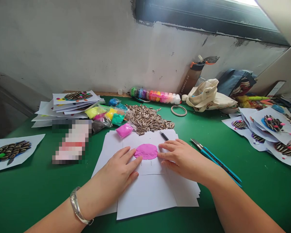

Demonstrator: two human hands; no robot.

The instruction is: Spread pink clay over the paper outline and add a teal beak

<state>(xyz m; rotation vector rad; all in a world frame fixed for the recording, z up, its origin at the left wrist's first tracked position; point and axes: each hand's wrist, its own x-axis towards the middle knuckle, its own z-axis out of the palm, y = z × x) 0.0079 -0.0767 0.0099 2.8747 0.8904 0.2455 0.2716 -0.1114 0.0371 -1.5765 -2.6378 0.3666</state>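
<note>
A flat pink clay disc [146,151] lies on a stack of white paper sheets [145,191] on the green table. My left hand [118,173] rests flat on the paper, fingers stretched out and touching the disc's left edge. My right hand [181,158] lies flat on the other side, its fingertips pressing the disc's right edge. Neither hand holds anything. A silver bracelet [77,207] circles my left wrist.
A pile of sunflower seeds [147,121] and bags of coloured clay [106,115] lie behind the paper. A black pen [164,135] and blue utility knives [215,160] sit to the right. Finished seed pictures lie left [9,151] and right [274,124]. Clay tubs [155,95], tape ring [178,110], cloth bag [208,95].
</note>
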